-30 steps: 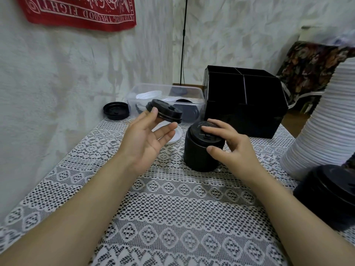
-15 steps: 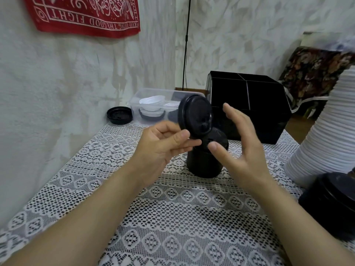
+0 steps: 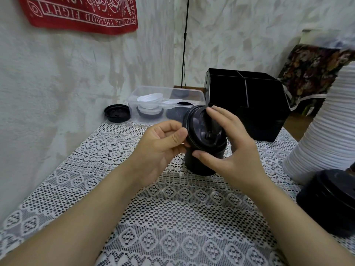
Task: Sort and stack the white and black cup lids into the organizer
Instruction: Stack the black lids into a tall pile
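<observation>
Left hand (image 3: 163,144): thumb and curled fingers pinch the left rim of a round black plastic cup lid (image 3: 201,127).
Right hand (image 3: 232,150): fingers curl over the lid's right side, with the thumb under its lower rim.
Held lid: tilted on edge, face toward the camera, over a short stack of black lids (image 3: 199,167) standing on the table; contact between them cannot be told.
Black four-compartment organizer box (image 3: 249,104): behind the hands; contents cannot be told.
Clear rectangular plastic tub (image 3: 134,95): just left of the organizer; holds white lids (image 3: 149,98) and dark lids (image 3: 177,113).
Loose black lid (image 3: 116,113): left of the tub, by the wall.
Right edge: tall leaning stack of white lids (image 3: 324,131); near it, a low stack of black lids (image 3: 330,200).
Surface: white lace tablecloth (image 3: 172,217).
Room: pale textured walls, red printed cloth (image 3: 80,14), thin black cable (image 3: 184,41), floral fabric (image 3: 315,70).
</observation>
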Motion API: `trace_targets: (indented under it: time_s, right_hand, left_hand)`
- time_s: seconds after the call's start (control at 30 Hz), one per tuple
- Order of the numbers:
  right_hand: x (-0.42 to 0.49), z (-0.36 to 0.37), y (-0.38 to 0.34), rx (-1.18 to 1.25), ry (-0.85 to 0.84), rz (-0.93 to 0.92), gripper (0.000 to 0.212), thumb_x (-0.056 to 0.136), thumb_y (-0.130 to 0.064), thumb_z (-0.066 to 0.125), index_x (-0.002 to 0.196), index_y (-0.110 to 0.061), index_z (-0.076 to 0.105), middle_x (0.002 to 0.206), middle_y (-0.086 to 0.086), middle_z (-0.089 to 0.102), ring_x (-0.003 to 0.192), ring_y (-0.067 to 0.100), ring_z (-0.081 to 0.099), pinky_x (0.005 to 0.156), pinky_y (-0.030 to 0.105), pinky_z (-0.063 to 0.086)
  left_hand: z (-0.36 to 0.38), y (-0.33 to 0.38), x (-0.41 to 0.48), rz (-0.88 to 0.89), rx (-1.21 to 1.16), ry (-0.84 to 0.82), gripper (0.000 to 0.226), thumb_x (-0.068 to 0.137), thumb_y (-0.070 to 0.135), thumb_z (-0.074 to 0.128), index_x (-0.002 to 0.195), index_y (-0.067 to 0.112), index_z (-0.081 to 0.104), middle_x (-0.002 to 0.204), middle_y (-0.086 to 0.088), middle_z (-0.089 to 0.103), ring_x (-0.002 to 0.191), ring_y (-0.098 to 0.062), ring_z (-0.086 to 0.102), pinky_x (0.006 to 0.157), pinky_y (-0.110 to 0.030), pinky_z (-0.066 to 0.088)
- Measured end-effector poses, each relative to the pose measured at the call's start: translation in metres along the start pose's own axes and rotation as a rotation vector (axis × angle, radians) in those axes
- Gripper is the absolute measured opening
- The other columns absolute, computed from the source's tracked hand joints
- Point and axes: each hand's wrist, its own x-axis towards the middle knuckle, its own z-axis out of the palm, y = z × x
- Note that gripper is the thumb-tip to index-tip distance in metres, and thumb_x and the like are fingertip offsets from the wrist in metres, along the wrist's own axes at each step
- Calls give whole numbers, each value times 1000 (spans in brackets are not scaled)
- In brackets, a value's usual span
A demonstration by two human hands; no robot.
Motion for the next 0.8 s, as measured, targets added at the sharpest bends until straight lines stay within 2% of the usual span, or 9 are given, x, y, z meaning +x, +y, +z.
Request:
trace_targets:
  time_s: [0.07,0.13,0.2,0.3,0.37,0.43,0.53,0.67,0.8]
  right_hand:
    - [1,-1,4,27,83,18,65,70,-34,74,130,-27,50,137,-1,49,131,9,45,108,27,39]
    - [4,-7,8,116,194,102,61,71,-33,76,127,-31,52,134,2,54,126,12,52,107,38,42]
    - [8,-15,14,241,248,210,58,74,-26,77,126,-31,53,133,4,57,122,12,56,104,40,46]
    - [7,-18,21,245,152,253,56,73,-29,75,125,-32,56,135,5,56,125,14,54,106,44,44]
    - [4,-14,22,177,44,251,54,70,-37,72,122,-37,58,136,2,54,128,10,49,109,44,40]
    - [3,-10,22,125,-47,272,53,68,-40,71,120,-43,58,139,-5,50,130,1,44,112,39,36]
    - [1,-9,21,92,-113,295,51,70,-30,72,117,-45,59,139,-12,46,128,-6,41,112,34,35]
    - [-1,-8,21,114,-142,317,49,70,-26,72,115,-43,61,137,-17,45,124,-9,44,110,26,36]
    - [-2,-7,22,121,-147,322,49,69,-26,72,114,-41,62,136,-15,46,124,-6,45,111,29,37]
  left_hand:
    - [3,1,0,8,28,80,12,78,20,73,85,13,67,87,-6,69,79,-15,61,72,-29,48]
    - [3,1,1,36,214,176,25,75,24,69,98,16,63,97,2,71,90,-11,64,75,-25,48]
    - [1,-2,1,35,455,194,45,71,28,70,114,23,59,116,7,66,110,-4,60,88,-23,49]
    - [1,-13,0,-59,637,76,67,75,31,77,133,30,45,134,16,53,126,5,45,107,-28,38]
    - [2,-20,1,-88,686,34,67,79,30,75,137,30,42,134,19,51,127,7,43,111,-32,34]
    - [1,-23,2,-88,694,32,64,82,27,73,139,29,43,133,17,54,127,5,44,111,-35,36]
    - [0,-23,2,-81,674,31,62,83,25,72,138,28,44,132,16,56,127,2,46,109,-39,39]
    - [1,-24,3,-74,644,28,58,83,20,72,134,30,47,129,17,58,125,2,48,106,-37,43]
    - [0,-25,3,-66,635,15,69,84,21,72,143,30,37,137,16,51,129,0,44,106,-30,42]
